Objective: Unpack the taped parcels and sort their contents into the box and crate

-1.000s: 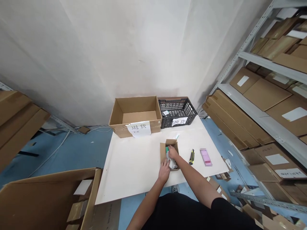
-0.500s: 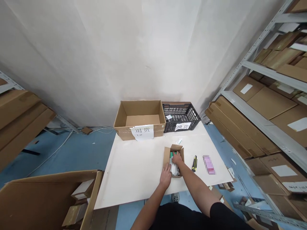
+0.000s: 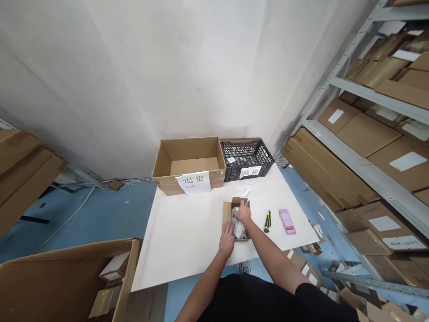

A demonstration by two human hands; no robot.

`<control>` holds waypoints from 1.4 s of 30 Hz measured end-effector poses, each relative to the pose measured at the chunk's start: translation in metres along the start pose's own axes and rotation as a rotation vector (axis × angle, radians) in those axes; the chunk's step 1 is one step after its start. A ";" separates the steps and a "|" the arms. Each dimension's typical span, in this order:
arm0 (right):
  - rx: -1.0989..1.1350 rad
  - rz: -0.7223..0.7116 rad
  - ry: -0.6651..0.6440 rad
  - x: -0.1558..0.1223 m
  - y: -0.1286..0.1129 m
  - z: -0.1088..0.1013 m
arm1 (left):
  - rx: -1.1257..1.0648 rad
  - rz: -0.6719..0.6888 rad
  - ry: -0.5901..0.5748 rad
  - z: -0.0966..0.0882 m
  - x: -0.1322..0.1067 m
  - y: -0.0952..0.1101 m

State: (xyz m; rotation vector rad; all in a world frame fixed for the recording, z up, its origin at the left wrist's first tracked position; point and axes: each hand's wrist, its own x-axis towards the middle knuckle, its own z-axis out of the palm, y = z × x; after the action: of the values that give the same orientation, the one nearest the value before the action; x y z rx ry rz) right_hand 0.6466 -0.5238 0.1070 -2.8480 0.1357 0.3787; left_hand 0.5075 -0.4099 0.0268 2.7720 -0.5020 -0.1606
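Note:
A small cardboard box [image 3: 227, 213] stands on the white table with its flaps open. Inside it lie items in clear and white plastic wrapping [image 3: 239, 229]. My left hand [image 3: 227, 238] rests on the box's near left edge, its fingers stretched along the rim. Over the far end of the box is my right hand [image 3: 243, 212], thumb and fingers apart; some fingertips lie at the far right rim. What lies beneath that palm is hidden. To the right is a yellow and black utility knife [image 3: 267, 221], and beyond it a blurred pink item [image 3: 287, 222].
At the table's back stand a large open carton [image 3: 187, 183] with a paper sign and a black plastic crate [image 3: 248, 172] holding a small white packet [image 3: 231, 159]. Another small packet [image 3: 246, 192] lies before the crate. Shelves [image 3: 378, 154] of boxes flank the right; a big carton [image 3: 136, 259] stands left.
My right hand has shifted toward the far rim of the small box, and the green item seen beneath it is out of sight. The left hand stays at the near left edge.

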 end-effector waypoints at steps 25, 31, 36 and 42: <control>0.260 -0.501 0.535 -0.047 -0.052 -0.112 | 0.079 -0.267 0.130 -0.060 -0.058 -0.106; 0.212 -0.333 0.340 -0.026 -0.021 -0.062 | 0.034 -0.351 0.122 -0.084 -0.093 -0.141; 0.190 -0.265 0.040 -0.027 0.006 0.008 | 0.029 -0.393 0.108 -0.093 -0.111 -0.138; 0.344 -0.494 -0.181 -0.023 0.052 0.012 | -0.032 -0.462 0.315 -0.107 -0.108 -0.114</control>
State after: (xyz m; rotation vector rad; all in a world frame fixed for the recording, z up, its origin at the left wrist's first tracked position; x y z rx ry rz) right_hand 0.6153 -0.5695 0.0887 -2.3853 -0.4811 0.4484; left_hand 0.4611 -0.2390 0.0963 2.7603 0.2202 0.1624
